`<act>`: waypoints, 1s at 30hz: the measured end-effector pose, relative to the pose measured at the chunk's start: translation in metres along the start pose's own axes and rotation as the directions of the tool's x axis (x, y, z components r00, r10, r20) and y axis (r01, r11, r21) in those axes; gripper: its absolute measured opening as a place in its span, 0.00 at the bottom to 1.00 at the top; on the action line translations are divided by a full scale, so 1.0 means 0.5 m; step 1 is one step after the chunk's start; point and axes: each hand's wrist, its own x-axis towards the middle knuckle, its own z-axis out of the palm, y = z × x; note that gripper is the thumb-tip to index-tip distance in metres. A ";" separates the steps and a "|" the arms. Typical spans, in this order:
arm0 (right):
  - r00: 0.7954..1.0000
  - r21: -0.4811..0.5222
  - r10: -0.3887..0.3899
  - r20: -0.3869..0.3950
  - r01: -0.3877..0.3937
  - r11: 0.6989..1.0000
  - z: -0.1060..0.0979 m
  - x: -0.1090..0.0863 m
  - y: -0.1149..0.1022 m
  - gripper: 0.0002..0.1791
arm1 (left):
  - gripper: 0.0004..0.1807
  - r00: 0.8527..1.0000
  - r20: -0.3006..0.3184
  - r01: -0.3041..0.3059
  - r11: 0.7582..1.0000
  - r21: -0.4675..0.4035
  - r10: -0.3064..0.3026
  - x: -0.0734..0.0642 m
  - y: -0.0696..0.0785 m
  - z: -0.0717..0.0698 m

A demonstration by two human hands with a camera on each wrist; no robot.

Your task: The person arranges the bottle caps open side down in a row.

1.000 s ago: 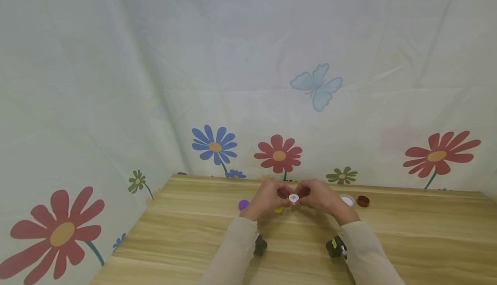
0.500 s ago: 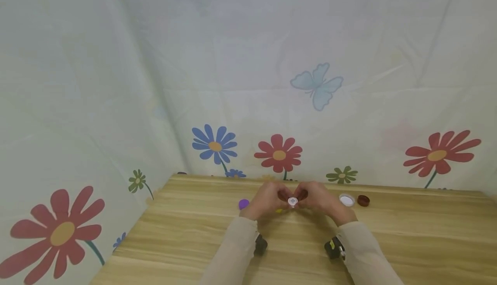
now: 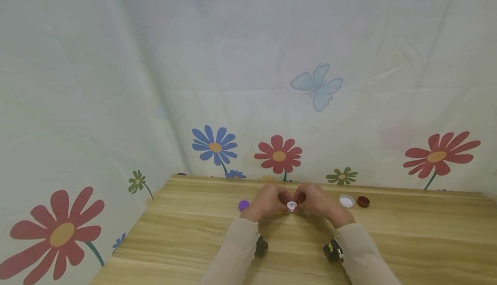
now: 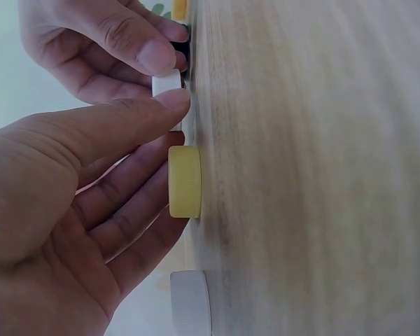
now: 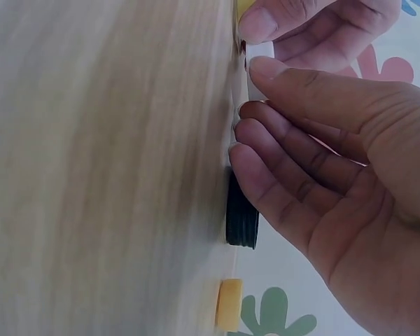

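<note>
Both hands pinch one small round white cap [image 3: 292,206] between thumbs and fingers, just over the wooden table. My left hand [image 3: 268,201] grips its left edge and my right hand [image 3: 316,199] its right edge. A pale bluish mark shows on the cap's face. In the left wrist view a yellow cap [image 4: 185,182] stands beside the left hand's lower fingers. A dark ridged cap [image 5: 242,210] is close to the right hand's fingertips in the right wrist view. The fingers partly cover the held cap in both wrist views.
On the wooden table [image 3: 295,255] a purple cap [image 3: 243,205] lies left of the hands. A white round lid [image 3: 347,201] and a reddish-brown cap [image 3: 363,202] lie to the right. An orange cap [image 5: 229,304] shows in the right wrist view. A flowered cloth [image 3: 248,82] hangs behind.
Both hands have come slightly down and nearer with the white cap held between them. The white lid at the right is now more fully uncovered by the right hand.
</note>
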 end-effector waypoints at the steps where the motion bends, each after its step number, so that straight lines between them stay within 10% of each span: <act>1: 1.000 -0.009 -0.004 0.002 0.004 1.000 0.000 0.000 0.000 0.10 | 0.08 1.000 0.003 0.000 1.000 0.003 0.000 0.000 -0.001 0.001; 30: 1.000 -0.055 0.016 0.020 -0.015 0.998 -0.001 -0.007 -0.013 0.09 | 0.10 0.999 0.034 -0.001 0.999 0.046 -0.001 -0.006 0.003 -0.004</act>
